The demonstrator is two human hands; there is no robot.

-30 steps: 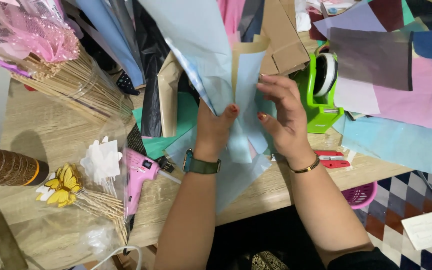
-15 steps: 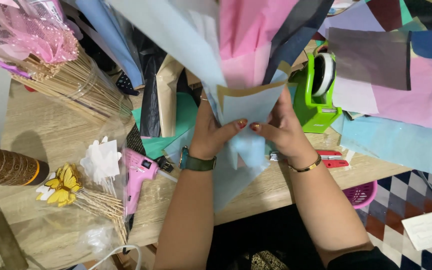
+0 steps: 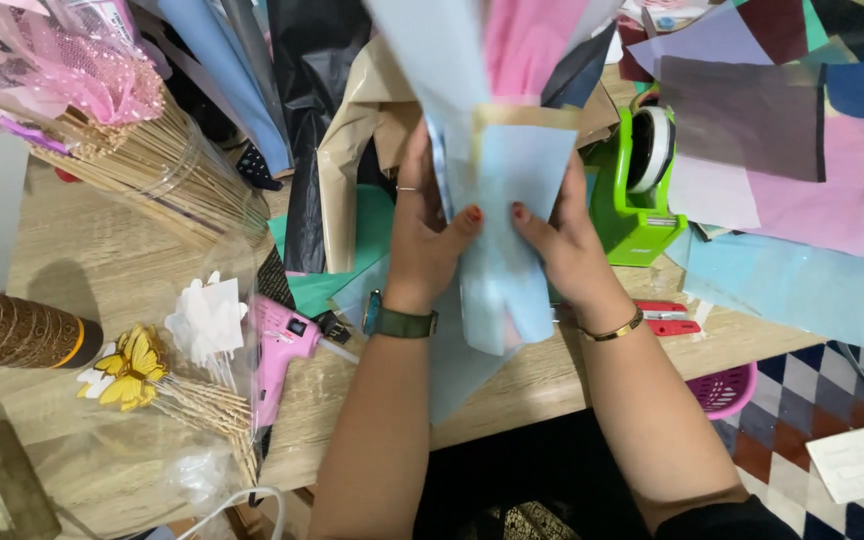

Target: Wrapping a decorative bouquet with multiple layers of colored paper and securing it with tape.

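Head view: left hand (image 3: 430, 235) and right hand (image 3: 564, 240) each pinch the paper wrap (image 3: 512, 220).
Risk: layered sheets may slip or crease if thumbs loosen.
Nearby: glue gun (image 3: 280, 350) at 8 o'clock on counter (image 3: 102, 270).

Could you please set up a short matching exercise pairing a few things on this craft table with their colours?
Things:
1. glue gun
2. tape dispenser
3. butterfly decoration
4. paper wrap held by the left hand and right hand

Colours:
A. yellow
B. light blue
C. pink
D. green

Pairs: 1-C, 2-D, 3-A, 4-B
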